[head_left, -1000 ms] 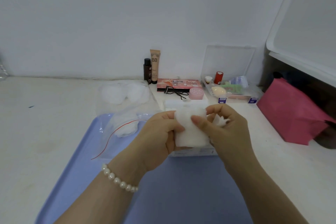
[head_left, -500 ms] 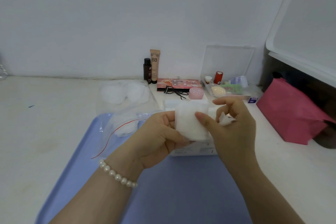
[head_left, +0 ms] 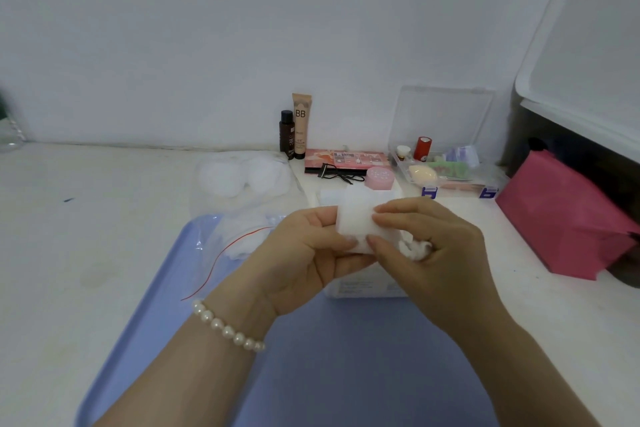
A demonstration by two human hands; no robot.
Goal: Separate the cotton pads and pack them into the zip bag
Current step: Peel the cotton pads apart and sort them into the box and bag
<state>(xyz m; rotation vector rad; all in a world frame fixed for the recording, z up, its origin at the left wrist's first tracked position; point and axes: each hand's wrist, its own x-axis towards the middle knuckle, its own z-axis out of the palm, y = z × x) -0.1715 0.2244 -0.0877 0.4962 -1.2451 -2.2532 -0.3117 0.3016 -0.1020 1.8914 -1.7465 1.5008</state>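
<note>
In the head view, the only legible writing is "BB" on the beige upright cosmetic tube (head_left: 301, 125), behind the flat light-blue plastic tray (head_left: 166, 305) on the white table (head_left: 86, 236). Above the tray, the left hand (head_left: 304, 250) and right hand (head_left: 426, 243) each pinch one white square cotton pad stack (head_left: 355, 224), both grips clamped on it. One clear zip bag with a red seal line (head_left: 225, 250) lies across the tray's far-left edge, holding pads; the tray's near half is bare.

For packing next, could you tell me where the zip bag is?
In the head view, the zip bag lies left of the left hand, across the blue tray's far-left corner.
</note>
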